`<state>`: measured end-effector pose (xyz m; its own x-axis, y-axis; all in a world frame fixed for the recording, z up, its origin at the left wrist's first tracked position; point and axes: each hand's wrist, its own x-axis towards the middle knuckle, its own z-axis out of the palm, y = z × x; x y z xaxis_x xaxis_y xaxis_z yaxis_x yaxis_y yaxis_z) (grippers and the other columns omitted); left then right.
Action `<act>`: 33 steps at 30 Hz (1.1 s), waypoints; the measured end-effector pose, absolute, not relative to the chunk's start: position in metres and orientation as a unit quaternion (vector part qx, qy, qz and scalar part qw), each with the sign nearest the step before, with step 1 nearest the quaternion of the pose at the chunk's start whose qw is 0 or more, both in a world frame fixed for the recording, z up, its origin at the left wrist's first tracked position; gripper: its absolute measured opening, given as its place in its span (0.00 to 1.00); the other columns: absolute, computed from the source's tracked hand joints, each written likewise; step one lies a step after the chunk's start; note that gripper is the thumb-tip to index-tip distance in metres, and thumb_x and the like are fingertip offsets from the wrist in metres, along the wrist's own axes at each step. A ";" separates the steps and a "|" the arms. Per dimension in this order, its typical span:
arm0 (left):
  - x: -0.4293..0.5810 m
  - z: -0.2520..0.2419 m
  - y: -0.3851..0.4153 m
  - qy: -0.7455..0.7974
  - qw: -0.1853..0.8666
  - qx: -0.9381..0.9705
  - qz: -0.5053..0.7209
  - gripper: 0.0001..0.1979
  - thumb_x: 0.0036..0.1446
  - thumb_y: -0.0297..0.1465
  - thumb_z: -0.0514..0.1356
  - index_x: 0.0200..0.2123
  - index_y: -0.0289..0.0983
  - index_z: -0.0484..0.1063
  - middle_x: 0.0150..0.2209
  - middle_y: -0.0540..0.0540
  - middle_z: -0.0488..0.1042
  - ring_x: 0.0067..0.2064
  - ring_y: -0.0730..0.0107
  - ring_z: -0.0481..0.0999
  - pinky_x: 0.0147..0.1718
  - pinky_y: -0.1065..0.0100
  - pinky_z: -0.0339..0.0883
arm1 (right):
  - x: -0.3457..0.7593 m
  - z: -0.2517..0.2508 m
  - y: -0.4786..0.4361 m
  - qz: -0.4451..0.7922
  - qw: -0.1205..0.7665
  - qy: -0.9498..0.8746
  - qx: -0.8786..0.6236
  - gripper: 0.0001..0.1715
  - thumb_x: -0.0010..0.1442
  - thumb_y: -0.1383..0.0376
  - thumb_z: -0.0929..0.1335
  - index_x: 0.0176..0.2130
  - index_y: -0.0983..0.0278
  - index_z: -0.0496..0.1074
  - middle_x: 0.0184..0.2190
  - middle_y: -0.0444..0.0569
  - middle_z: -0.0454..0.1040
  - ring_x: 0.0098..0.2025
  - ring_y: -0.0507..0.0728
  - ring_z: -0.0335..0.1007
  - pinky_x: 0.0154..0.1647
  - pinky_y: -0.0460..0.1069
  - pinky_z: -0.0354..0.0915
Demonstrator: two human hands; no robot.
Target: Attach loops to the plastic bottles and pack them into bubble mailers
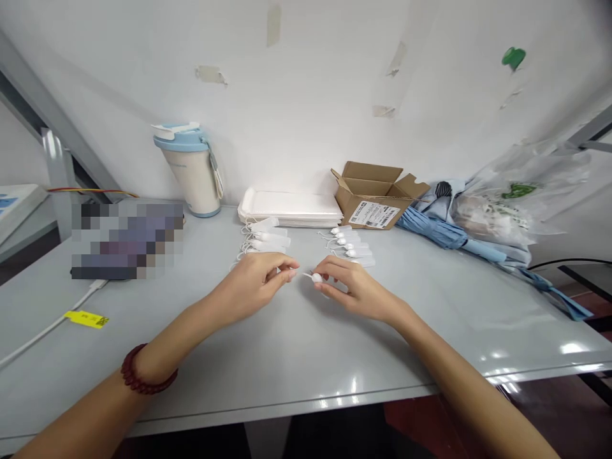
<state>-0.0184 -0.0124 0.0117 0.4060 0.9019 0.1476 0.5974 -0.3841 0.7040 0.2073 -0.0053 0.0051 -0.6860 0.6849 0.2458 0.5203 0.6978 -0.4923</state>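
Note:
Between the fingertips of my right hand (351, 285) is a small white piece with a rounded end (317, 278); its rear part is hidden by the fingers. A short white cord (306, 275) runs from it toward my left hand (262, 280), whose thumb and forefinger pinch at the cord's far end. Both hands hover just over the grey table. Behind my left hand lies a group of white translucent tags with looped strings (270, 239). Beyond my right hand, several similar pieces with round white ends (351, 245) lie in a row.
A stack of white padded envelopes (296, 205) lies against the wall beside an open cardboard box (370, 201). To the left stand a cream tumbler (189, 172) and a pixelated device on a white cable (52, 326). A folded blue umbrella (444, 233) and plastic bag (521, 197) lie right.

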 end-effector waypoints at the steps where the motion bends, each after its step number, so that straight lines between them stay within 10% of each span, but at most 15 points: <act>1: -0.019 0.013 -0.013 0.475 0.284 0.789 0.267 0.13 0.58 0.37 0.52 0.37 0.40 0.76 0.24 0.51 0.73 0.26 0.71 0.68 0.27 0.71 0.60 | 0.207 0.006 -0.006 0.202 0.207 -0.896 -0.338 0.12 0.65 0.62 0.59 0.42 0.64 0.68 0.36 0.50 0.69 0.36 0.53 0.65 0.39 0.49 0.63; 33: -0.007 0.006 -0.011 0.470 0.569 0.595 0.318 0.14 0.50 0.40 0.61 0.25 0.35 0.71 0.15 0.55 0.63 0.19 0.78 0.60 0.21 0.73 0.54 | 0.188 -0.010 -0.014 0.351 0.177 -0.853 -0.343 0.20 0.68 0.57 0.52 0.33 0.64 0.63 0.29 0.46 0.67 0.31 0.52 0.63 0.36 0.48 0.61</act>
